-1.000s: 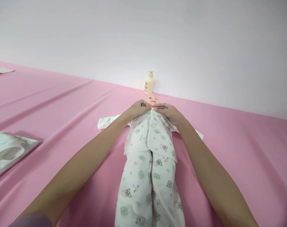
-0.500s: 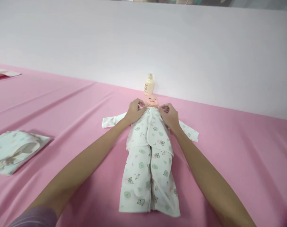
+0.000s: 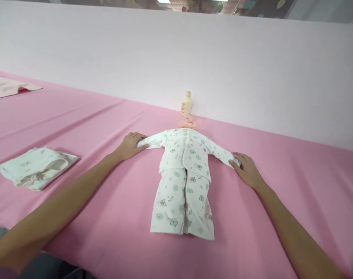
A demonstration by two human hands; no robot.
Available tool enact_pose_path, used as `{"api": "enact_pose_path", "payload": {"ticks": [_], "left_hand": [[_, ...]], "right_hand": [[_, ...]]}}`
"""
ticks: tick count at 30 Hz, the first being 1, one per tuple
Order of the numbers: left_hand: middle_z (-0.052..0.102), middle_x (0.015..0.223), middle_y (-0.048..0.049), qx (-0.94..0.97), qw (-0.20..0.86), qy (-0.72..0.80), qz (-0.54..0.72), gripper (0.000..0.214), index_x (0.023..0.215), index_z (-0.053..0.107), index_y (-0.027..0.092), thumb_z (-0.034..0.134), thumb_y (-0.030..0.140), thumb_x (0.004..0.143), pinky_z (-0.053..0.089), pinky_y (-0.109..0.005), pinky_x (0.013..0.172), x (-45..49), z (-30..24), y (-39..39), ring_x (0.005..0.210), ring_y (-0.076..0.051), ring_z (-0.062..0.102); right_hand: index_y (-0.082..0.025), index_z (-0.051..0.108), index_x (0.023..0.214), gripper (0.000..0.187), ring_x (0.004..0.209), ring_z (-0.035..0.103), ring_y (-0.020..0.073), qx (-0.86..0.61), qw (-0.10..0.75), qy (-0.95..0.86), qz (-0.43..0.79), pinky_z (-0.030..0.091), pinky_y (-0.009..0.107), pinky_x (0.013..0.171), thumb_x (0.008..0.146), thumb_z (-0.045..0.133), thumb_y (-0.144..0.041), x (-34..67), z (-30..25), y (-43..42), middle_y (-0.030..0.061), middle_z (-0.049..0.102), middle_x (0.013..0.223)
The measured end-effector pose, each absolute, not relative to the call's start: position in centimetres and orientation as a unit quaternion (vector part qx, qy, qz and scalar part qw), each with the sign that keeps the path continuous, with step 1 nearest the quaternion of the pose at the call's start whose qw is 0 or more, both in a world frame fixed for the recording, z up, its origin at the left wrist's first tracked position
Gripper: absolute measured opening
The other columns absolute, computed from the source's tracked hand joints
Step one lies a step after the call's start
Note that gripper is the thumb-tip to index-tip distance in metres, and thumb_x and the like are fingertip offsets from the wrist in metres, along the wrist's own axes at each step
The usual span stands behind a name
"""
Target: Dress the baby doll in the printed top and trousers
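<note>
A baby doll (image 3: 191, 123) lies on its back, its head toward the wall. It wears a white top (image 3: 180, 149) printed with small animals and matching trousers (image 3: 170, 201). Both sleeves stretch out sideways. At the cuff of the left-hand sleeve, my left hand (image 3: 132, 145) has its thumb and fingers closed around the end. My right hand (image 3: 246, 167) grips the other cuff in the same way, thumb below and fingers above. The doll's own hands are hidden by the sleeves and my fingers.
A cream pump bottle (image 3: 186, 104) stands behind the doll's head, close to a white wall (image 3: 252, 77). Folded printed cloth (image 3: 38, 166) lies at the left, and a pale pink cloth (image 3: 10, 87) farther back. Pink sheeting (image 3: 112, 232) covers the table, whose front edge shows lower left.
Both hands have moved from the top's collar outward and down to the sleeve cuffs, one on each side. The camera view has shifted, showing the table's front edge.
</note>
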State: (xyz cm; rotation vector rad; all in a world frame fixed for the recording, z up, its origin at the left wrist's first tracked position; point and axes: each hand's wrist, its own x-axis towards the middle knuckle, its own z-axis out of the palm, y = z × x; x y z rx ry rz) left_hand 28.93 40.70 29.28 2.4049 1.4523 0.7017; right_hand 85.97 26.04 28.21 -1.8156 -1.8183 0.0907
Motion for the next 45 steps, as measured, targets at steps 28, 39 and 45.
{"api": "enact_pose_path", "payload": {"ticks": [28,39,45], "left_hand": [[0.072,0.124,-0.0112,0.805,0.136,0.537,0.211,0.038,0.118,0.063,0.029,0.062,0.060,0.096,0.048,-0.049,0.095,28.9,37.5,27.5,0.115,-0.038,0.063],[0.063,0.088,0.0006,0.899,0.148,0.372,0.178,0.027,0.087,0.050,0.023,0.064,0.036,0.107,0.038,-0.036,0.082,33.6,31.7,13.0,0.081,-0.020,0.057],[0.060,0.084,0.0017,0.897,0.135,0.372,0.197,0.019,0.084,0.048,0.023,0.064,0.014,0.091,0.036,-0.035,0.078,32.5,32.1,11.6,0.081,-0.020,0.057]], "right_hand": [[-0.032,0.065,0.111,0.012,0.101,0.067,0.0316,-0.608,0.361,-0.707,0.022,0.055,0.049,0.093,0.101,0.060,-0.035,72.7,34.8,17.4,0.0092,0.073,0.111],[-0.021,0.065,0.100,0.005,0.087,0.057,0.0218,-0.486,0.240,-0.840,-0.014,0.044,0.039,0.088,0.105,0.064,-0.021,60.7,31.7,7.9,0.0048,0.064,0.096],[-0.021,0.061,0.094,0.010,0.087,0.058,0.0211,-0.427,0.258,-0.865,-0.052,0.044,0.039,0.089,0.102,0.063,-0.014,60.4,32.6,6.6,0.0035,0.066,0.093]]}}
